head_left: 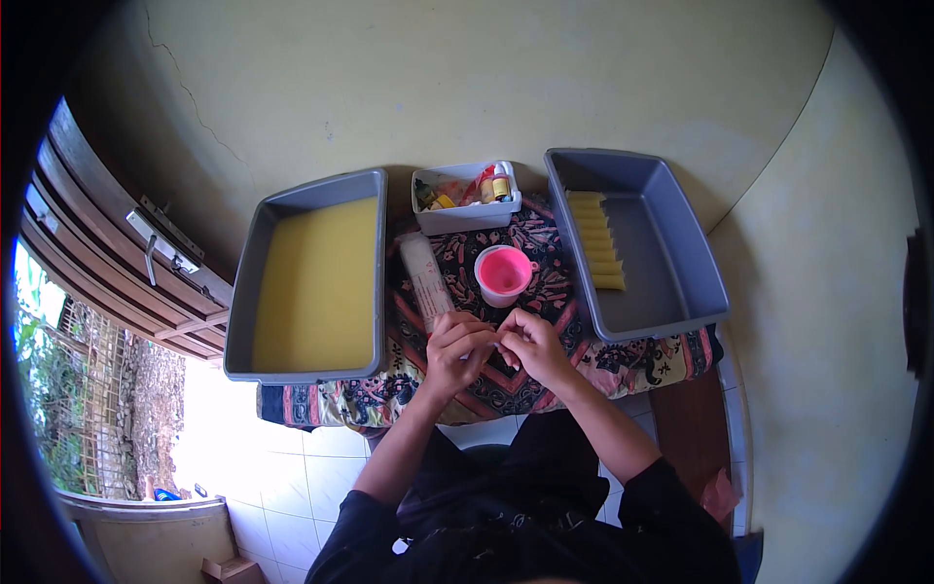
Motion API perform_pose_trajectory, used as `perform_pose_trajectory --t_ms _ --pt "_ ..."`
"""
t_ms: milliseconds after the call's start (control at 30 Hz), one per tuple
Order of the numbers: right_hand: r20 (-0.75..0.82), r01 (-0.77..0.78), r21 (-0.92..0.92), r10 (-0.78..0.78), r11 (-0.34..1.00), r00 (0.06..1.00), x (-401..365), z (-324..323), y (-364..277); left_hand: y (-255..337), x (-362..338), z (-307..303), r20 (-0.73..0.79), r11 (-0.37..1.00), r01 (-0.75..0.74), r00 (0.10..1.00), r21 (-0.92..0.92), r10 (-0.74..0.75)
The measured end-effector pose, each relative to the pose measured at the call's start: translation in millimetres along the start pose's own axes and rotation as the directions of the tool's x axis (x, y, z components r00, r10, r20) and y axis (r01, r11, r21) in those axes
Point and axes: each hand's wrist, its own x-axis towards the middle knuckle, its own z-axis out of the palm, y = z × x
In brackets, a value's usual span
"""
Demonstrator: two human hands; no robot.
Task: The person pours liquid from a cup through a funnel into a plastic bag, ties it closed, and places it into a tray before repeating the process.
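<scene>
My left hand [455, 352] and my right hand [535, 348] meet just above the front part of the table, fingertips pinched together. What they pinch is too small and pale to make out. Right behind them a pink funnel [505, 270] rests in a white cup [491, 297]. Beside my left hand lies a long pack of clear plastic sleeves [422, 271] with faint red print, its near end close to my fingers.
A grey tub [379, 292] on the left holds yellow liquid [316, 282]. The right grey tub [671, 273] has several filled yellow tubes [595, 243] in a row. A white basket [467, 221] with bottles and packets stands at the back on the patterned cloth [545, 229].
</scene>
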Motion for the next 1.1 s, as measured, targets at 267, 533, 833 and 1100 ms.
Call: perform_pose_trajectory --t_ms 267,533,833,1100 --pt "0.059 -0.172 0.477 0.164 0.862 0.985 1 -10 -8 3 14 -17 0.18 0.998 -0.015 0.984 0.059 0.004" --pt "-0.014 0.093 0.214 -0.092 0.973 0.996 2 -2 -2 -1 20 -23 0.22 1.0 0.013 0.975 0.018 -0.017" --pt "-0.017 0.179 0.113 -0.179 0.977 0.984 -2 0 -5 -10 6 -6 0.196 0.998 0.06 0.979 -0.018 -0.055" --pt "-0.161 0.289 -0.187 -0.32 0.939 0.934 1 4 1 -4 8 1 0.177 0.995 0.057 0.983 -0.077 -0.042"
